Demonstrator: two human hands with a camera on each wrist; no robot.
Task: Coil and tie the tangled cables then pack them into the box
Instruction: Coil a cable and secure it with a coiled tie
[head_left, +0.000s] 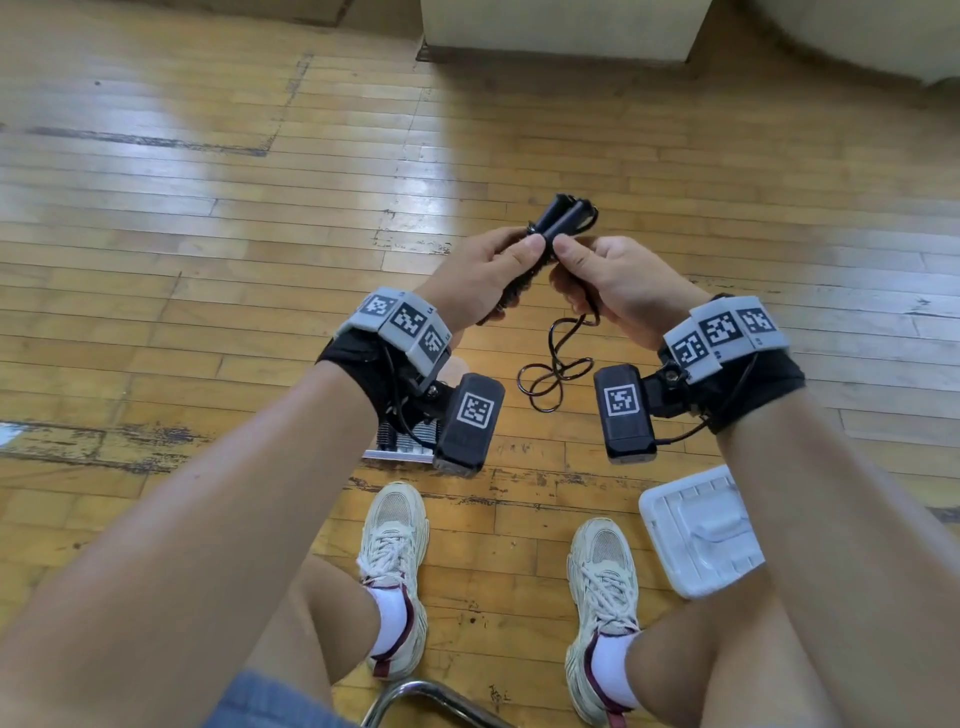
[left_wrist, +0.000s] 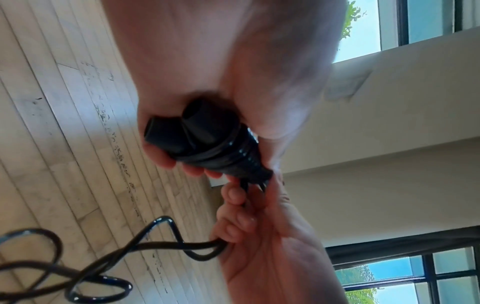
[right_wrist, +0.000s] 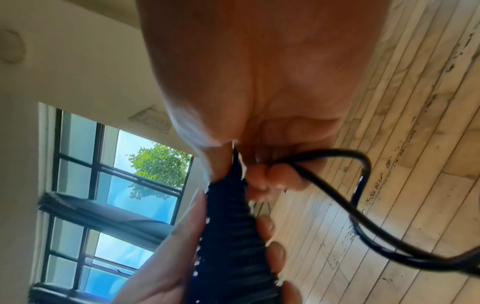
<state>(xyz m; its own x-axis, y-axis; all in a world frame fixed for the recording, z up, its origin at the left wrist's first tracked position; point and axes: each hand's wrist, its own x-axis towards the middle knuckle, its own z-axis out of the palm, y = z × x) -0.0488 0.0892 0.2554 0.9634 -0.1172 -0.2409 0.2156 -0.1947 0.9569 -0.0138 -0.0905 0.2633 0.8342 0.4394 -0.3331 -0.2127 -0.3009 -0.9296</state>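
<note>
Both hands meet in front of the person, above the wooden floor (head_left: 208, 218). The left hand (head_left: 478, 275) grips a black bundle (head_left: 558, 221) of two handles wrapped in tight turns of cord, fingers curled round it. The right hand (head_left: 618, 283) pinches the loose black cable (head_left: 556, 364) just beside the bundle; the rest dangles in loops below the hands. A white box (head_left: 698, 530) lies on the floor below the right wrist.

The left hand (head_left: 480, 275) hides the wound cable bundle's (head_left: 563, 218) lower part; wrist views are blurred
</note>
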